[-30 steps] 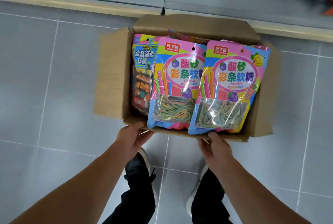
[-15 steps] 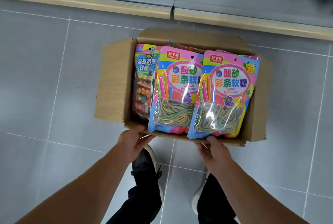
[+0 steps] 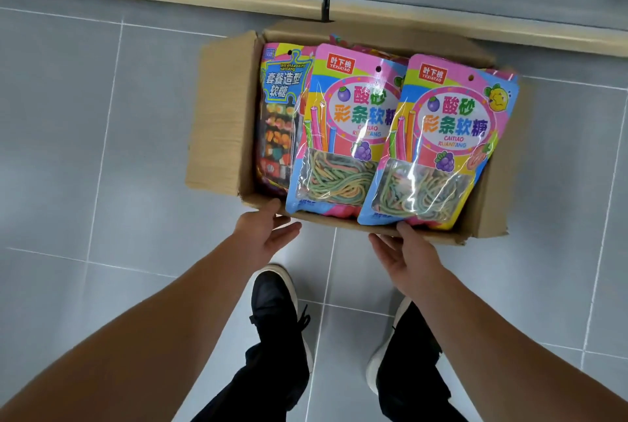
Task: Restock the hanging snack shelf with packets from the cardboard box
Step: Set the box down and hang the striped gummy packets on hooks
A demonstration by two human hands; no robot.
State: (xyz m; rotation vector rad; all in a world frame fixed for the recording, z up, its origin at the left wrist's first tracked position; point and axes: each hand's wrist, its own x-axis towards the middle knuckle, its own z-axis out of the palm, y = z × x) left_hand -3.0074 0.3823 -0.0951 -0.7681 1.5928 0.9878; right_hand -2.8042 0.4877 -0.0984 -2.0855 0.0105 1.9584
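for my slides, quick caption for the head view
Both hands, left and right, grip the near edge of a cardboard box of candy packets.

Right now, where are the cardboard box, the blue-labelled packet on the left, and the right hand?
cardboard box (image 3: pixel 217 122), head view, outer left flap.
blue-labelled packet (image 3: pixel 282 88), head view, its blue title panel.
right hand (image 3: pixel 407 260), head view, back of the hand.
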